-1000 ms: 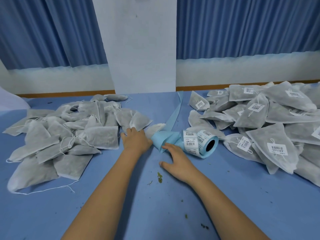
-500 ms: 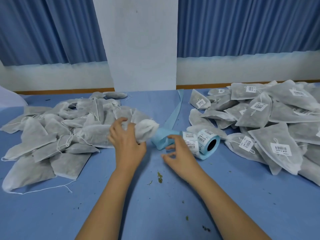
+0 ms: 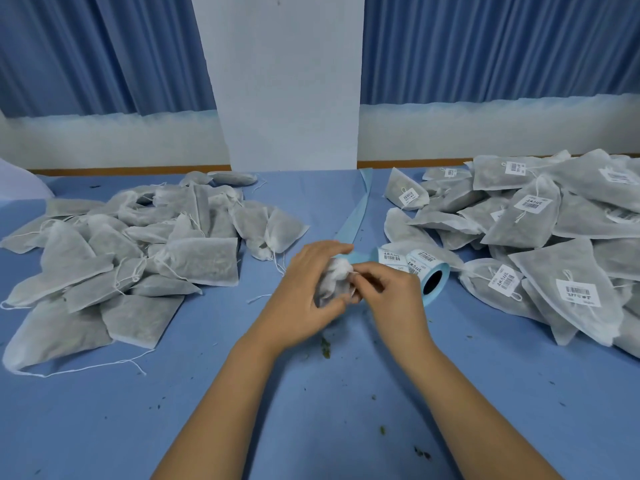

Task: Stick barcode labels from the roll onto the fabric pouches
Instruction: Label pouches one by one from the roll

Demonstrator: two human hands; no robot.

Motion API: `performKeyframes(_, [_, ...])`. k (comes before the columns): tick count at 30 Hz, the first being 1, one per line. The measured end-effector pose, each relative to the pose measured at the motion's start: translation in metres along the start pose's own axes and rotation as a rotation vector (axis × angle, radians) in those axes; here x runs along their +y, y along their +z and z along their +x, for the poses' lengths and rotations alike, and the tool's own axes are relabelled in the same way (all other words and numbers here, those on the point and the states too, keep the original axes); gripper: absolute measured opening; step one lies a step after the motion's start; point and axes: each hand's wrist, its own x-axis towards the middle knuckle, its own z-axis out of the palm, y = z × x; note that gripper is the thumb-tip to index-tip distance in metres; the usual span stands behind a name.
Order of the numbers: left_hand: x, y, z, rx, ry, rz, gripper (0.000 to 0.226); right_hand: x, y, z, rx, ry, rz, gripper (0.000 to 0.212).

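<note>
The left hand [image 3: 304, 292] is curled round a single fabric pouch [image 3: 334, 284], which is held bunched up just above the middle of the tabletop [image 3: 311, 417]. The right hand [image 3: 391, 299] is set against it from the right, thumb and forefinger pinched at the pouch's gathered white end. Whether a peeled label is caught between them cannot be made out.

Just beyond the right hand, the label roll [image 3: 420, 268] is laid on its side, with barcode labels facing up and its open core turned toward the near edge. A strip of blue backing paper [image 3: 358, 209] is trailed from it toward the far edge. Toward the left edge a heap of unlabelled pouches [image 3: 138, 251] is spread. Toward the right edge a heap of labelled pouches [image 3: 540, 230] is piled, white barcode labels showing. Dark crumbs [image 3: 325, 348] are scattered near the wrists.

The step in hand is judged to be readying this pouch for its label. It is likely done best if the crumpled fabric is first flattened and pulled taut, the drawstring is kept clear, and the label is pressed down from one edge across so that no crease is trapped.
</note>
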Motion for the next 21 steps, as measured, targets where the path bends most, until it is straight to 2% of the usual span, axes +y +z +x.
performKeyframes(3, [0.006,0.008,0.002,0.041,-0.033,-0.078,0.022,-0.001,-0.002,0.0,-0.063,0.021,-0.009,0.015])
performKeyframes(6, [0.005,0.004,0.004,0.21,-0.039,-0.077,0.016,-0.006,-0.008,0.001,-0.12,-0.013,0.029,0.01])
performKeyframes(10, [0.011,-0.005,0.0,0.33,-0.073,-0.215,0.009,-0.01,-0.018,0.004,-0.127,-0.035,0.169,0.021])
performKeyframes(12, [0.012,-0.008,0.0,0.287,-0.128,-0.26,0.013,-0.01,-0.022,0.006,-0.07,-0.026,0.199,0.023])
performKeyframes(14, [0.012,-0.008,0.001,0.178,-0.201,-0.3,0.017,-0.008,-0.024,0.008,-0.038,-0.016,0.168,0.021])
performKeyframes(16, [0.013,-0.007,0.0,0.101,-0.257,-0.438,0.021,-0.007,-0.024,0.008,-0.03,0.012,0.167,0.019])
performKeyframes(19, [0.014,-0.008,0.001,0.095,-0.296,-0.6,0.025,-0.007,-0.024,0.01,0.022,0.097,0.257,0.011])
performKeyframes(21, [0.012,-0.01,0.002,0.142,-0.273,-0.625,0.023,-0.006,-0.025,0.012,0.027,0.167,0.328,0.01])
